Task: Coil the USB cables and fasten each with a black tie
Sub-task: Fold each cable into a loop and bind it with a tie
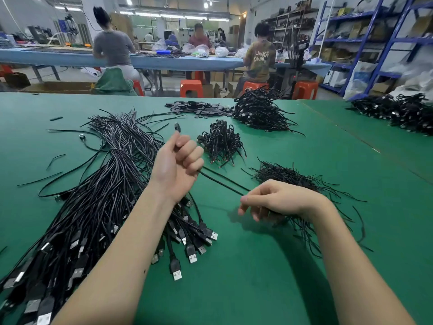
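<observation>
The left hand [181, 158] is raised above the middle of the green table [269, 277], fingers curled into a fist around one USB cable [225, 181], whose small plug end sticks up past the thumb. The cable runs doubled down to the right hand [276, 199], which pinches the strands between thumb and fingertips, just in front of a heap of loose black ties [288, 177].

The step in hand looks like the start of a coil. It would go best if the left hand kept the loop firm while the right fed even turns, then drew a single tie from the heap without snagging others.

Uncoiled cables [98, 195] lie in a long sheaf toward the table's left edge, their USB plugs fanned toward the near edge. A small pile of finished bundles [220, 141] sits beyond the hands, a larger pile [260, 111] toward the far edge, another at the far right corner.

Behind, several people sit on orange stools [191, 87] at a blue bench; blue shelving stands along the right wall.
</observation>
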